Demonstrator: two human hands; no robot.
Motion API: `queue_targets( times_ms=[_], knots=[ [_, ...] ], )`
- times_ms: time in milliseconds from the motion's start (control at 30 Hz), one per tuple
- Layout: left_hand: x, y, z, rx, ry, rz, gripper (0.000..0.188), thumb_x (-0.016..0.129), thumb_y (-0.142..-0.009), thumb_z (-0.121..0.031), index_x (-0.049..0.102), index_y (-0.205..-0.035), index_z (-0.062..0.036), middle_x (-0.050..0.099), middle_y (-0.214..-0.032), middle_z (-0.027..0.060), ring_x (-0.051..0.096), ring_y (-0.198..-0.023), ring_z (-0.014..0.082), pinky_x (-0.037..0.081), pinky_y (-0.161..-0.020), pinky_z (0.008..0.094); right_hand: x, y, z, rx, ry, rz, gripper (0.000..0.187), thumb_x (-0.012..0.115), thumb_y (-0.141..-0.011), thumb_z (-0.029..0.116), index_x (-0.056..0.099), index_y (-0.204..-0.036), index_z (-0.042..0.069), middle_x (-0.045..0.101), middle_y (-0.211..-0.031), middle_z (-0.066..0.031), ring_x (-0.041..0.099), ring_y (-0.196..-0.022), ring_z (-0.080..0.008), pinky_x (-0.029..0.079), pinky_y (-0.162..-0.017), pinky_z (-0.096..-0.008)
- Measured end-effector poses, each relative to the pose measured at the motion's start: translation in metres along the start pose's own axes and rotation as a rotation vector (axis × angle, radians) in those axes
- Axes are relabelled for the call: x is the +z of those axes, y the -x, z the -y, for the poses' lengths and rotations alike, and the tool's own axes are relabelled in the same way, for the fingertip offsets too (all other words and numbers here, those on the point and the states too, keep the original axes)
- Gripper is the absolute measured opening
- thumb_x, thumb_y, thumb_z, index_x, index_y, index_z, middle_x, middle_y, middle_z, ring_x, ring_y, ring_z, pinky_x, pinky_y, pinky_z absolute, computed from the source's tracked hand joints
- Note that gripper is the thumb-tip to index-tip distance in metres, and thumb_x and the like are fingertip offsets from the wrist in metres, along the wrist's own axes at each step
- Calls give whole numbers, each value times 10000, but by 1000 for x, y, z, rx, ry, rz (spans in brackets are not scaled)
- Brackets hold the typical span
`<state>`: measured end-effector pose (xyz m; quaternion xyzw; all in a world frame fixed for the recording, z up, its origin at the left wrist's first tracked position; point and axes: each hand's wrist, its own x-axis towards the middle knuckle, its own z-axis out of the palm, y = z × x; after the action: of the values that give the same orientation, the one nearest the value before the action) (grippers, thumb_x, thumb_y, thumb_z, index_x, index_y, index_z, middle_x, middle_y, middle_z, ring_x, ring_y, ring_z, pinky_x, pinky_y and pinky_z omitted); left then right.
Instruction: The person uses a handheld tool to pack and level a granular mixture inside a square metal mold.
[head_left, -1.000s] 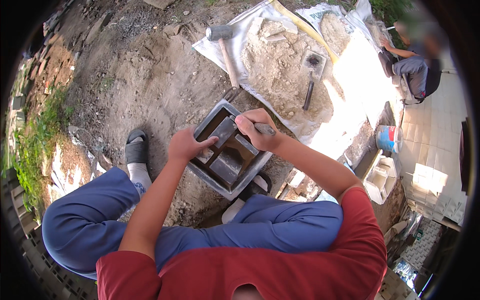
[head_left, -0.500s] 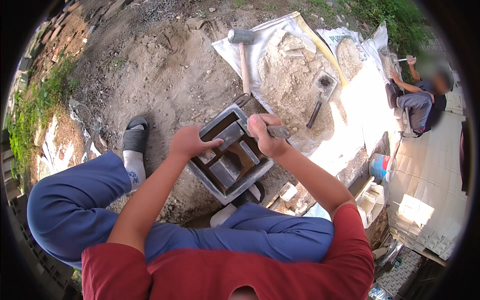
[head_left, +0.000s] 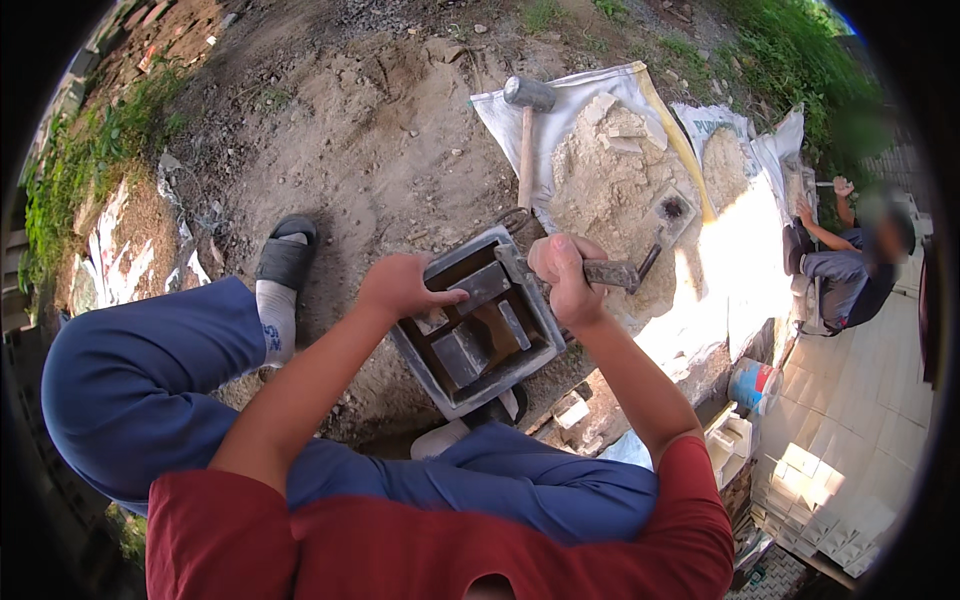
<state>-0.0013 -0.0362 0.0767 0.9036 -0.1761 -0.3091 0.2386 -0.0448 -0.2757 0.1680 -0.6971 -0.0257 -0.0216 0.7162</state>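
Observation:
A grey box-shaped mould (head_left: 555, 350) stands tilted between my legs, with rectangular blocks and dark gaps inside its thick rim. My left hand (head_left: 405, 290) grips its left wall, the thumb laid over onto an inner block (head_left: 483, 285); the other fingers are partly hidden. At the upper right of the mould, my right hand (head_left: 570, 275) is closed in a fist around a tool with a thick, grey-caked handle (head_left: 612, 273). The handle's end sticks out to the right. The tool's other end lies near the rim, and its kind cannot be made out.
A mallet (head_left: 528, 130) lies on a white sack (head_left: 495, 110) beside a pale powder heap (head_left: 600, 170). A black-handled tool (head_left: 650, 262) rests on the heap. At right are a bucket (head_left: 753, 385), pale moulded pieces (head_left: 728, 440) and a seated person (head_left: 840, 260).
The view has shifted, so the ground and sacks sit further right and lower. My right fist has drawn slightly outward from the mould, with more handle showing. My left hand keeps its grip.

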Motion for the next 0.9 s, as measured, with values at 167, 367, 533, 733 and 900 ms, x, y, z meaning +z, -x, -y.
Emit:
queue_targets(
  times_ms=[167,367,533,733,900],
  knots=[
    [1,-4,2,52,58,-34,794,728,-627,-763,719,-992,-58,714,-824,178,705,-816,357,551,-763,447,-2,7,-38,-95,85,46,435,439,-1029,184,383,-625,34,367,-564,-23,335,-515,-125,284,-506,-312],
    [2,0,0,20,11,-12,810,717,-619,-781,716,-980,-56,712,-843,185,701,-835,362,548,-774,449,5,4,-21,75,51,70,446,449,-1043,211,365,-632,60,354,-586,6,319,-555,-110,267,-529,-306],
    [8,-1,7,32,8,-23,840,682,-628,-815,710,-970,-49,707,-882,186,692,-868,368,544,-793,456,-1,-10,25,-34,-166,207,489,486,-1055,308,357,-650,66,343,-613,5,312,-561,-113,251,-534,-297],
    [-1,-1,3,17,-24,35,852,690,-630,-810,709,-1052,-70,703,-893,191,687,-877,374,539,-808,461,2,-31,61,-79,-38,468,581,493,-1012,510,357,-663,65,333,-621,-12,325,-555,-146,243,-533,-322],
    [0,0,4,17,17,32,880,676,-631,-822,702,-1067,-57,702,-886,190,686,-867,372,539,-806,457,3,-41,58,-67,-3,643,709,476,-938,688,311,-636,68,304,-599,-27,319,-535,-179,234,-521,-335]
  ],
)
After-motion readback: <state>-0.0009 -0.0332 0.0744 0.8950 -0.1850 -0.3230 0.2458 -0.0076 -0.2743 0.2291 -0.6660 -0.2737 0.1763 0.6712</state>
